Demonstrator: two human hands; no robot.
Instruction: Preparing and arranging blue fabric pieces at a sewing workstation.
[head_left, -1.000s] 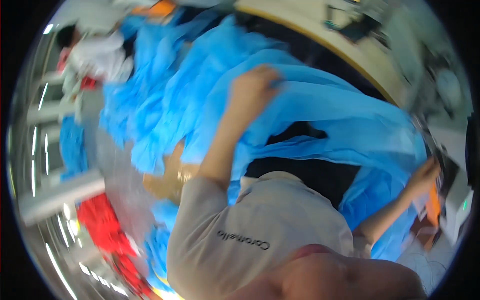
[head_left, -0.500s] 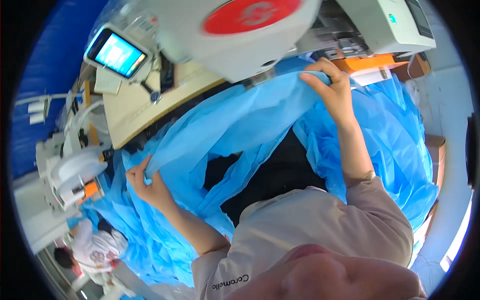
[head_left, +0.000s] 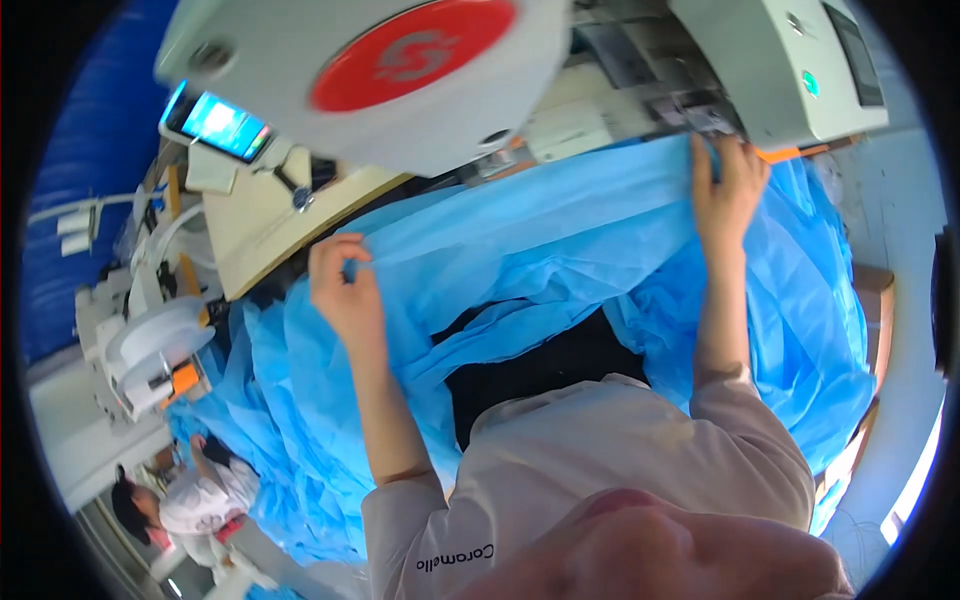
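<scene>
A sheet of thin light-blue fabric (head_left: pixel 540 215) stretches between my hands, its upper edge running just under the machine head. My left hand (head_left: pixel 348 295) pinches the fabric's left end, fingers curled toward the thumb. Farther right and higher, my right hand (head_left: pixel 728 195) grips the edge by its fingertips, which partly disappear behind the cloth beside the machine's bed. Loose folds of the same fabric drape over my lap and spread to both sides. Close above the edge is a white sewing machine head (head_left: pixel 440 90) with a red oval on it.
A white machine housing with a screen (head_left: pixel 800 70) stands at upper right. A lit phone (head_left: pixel 222 125) lies on the beige tabletop (head_left: pixel 260 225) at left. Beyond are a white reel (head_left: pixel 160 335) and a co-worker (head_left: pixel 200 500). A cardboard box (head_left: pixel 874 310) sits at far right.
My left hand has moved right and up, my right hand right and slightly down, drawing the fabric edge straighter along the machine. In the picture, the machine head has shifted left and down.
</scene>
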